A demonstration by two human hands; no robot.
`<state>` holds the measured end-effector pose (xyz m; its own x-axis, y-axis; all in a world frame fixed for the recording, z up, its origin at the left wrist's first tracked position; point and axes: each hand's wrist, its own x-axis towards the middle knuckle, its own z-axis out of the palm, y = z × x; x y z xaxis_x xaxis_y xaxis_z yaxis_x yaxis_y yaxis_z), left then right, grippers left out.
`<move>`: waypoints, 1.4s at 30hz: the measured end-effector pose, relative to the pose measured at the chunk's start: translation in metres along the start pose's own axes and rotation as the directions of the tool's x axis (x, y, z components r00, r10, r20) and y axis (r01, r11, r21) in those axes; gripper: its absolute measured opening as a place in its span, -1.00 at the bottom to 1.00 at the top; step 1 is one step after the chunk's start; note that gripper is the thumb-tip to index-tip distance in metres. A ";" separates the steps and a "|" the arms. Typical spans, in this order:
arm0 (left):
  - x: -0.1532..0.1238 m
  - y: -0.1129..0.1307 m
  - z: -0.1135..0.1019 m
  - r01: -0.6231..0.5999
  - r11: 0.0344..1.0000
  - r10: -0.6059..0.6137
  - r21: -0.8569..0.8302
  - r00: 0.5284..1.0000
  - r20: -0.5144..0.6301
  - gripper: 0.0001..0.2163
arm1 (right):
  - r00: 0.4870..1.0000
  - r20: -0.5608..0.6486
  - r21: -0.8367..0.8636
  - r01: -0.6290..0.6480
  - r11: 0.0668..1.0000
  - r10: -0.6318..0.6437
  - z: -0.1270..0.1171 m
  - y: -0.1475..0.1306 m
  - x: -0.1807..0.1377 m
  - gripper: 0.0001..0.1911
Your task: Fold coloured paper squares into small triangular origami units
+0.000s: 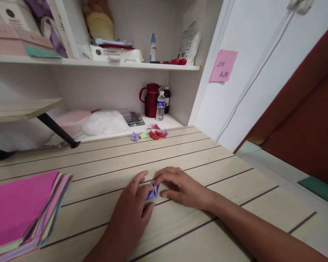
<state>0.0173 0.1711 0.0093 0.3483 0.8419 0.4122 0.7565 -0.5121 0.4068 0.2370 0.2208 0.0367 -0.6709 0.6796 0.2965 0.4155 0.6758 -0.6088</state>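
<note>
A small purple folded paper boat (152, 193) stands on the wooden table between my two hands. My left hand (134, 205) holds its left side with bent fingers, the thumb lying a little below it. From the other side, my right hand (179, 186) has its fingertips on the boat's upper right corner, with the thumb close to the right edge. My fingers cover part of the paper. Toward the table's far edge sit more folded paper pieces: a purple one (135, 137), a light green one (143, 135), a pink one (153, 126) and red ones (158, 135).
A stack of coloured paper sheets (22, 207) lies at the left. Behind it stands a small raised shelf with a black leg (59, 131). Beyond the table are a dark red jug (152, 100), a water bottle (160, 106) and a white plastic bag (105, 122).
</note>
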 end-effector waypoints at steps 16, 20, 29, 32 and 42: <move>-0.001 -0.007 0.003 0.009 1.000 -0.009 0.012 1.000 0.005 -0.86 | 0.999 0.039 -0.097 0.011 0.995 -0.007 0.003 -0.002 -0.001 -0.71; 0.001 -0.007 0.003 -0.013 1.000 0.013 0.017 1.000 -0.018 -0.86 | 0.999 0.034 -0.100 0.008 0.995 -0.004 0.006 -0.003 0.000 -0.79; 0.005 -0.006 0.001 -0.016 1.000 0.016 0.019 0.999 -0.033 -0.74 | 1.000 -0.012 -0.075 -0.024 0.997 0.023 0.015 -0.004 0.002 -0.79; 0.003 -0.006 0.002 -0.020 1.000 0.020 0.020 0.999 -0.039 -0.77 | 0.999 -0.053 -0.044 -0.014 0.999 0.012 0.018 0.000 0.002 -0.84; 0.004 -0.001 -0.002 -0.042 0.999 0.042 0.028 0.999 -0.007 -0.82 | 0.991 -0.111 -0.036 0.071 0.997 -0.075 0.019 0.001 0.003 -0.91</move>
<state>0.0165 0.1745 0.0117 0.3758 0.8183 0.4349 0.7563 -0.5420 0.3664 0.2239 0.2186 0.0231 -0.6276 0.6548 0.4212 0.3888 0.7323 -0.5591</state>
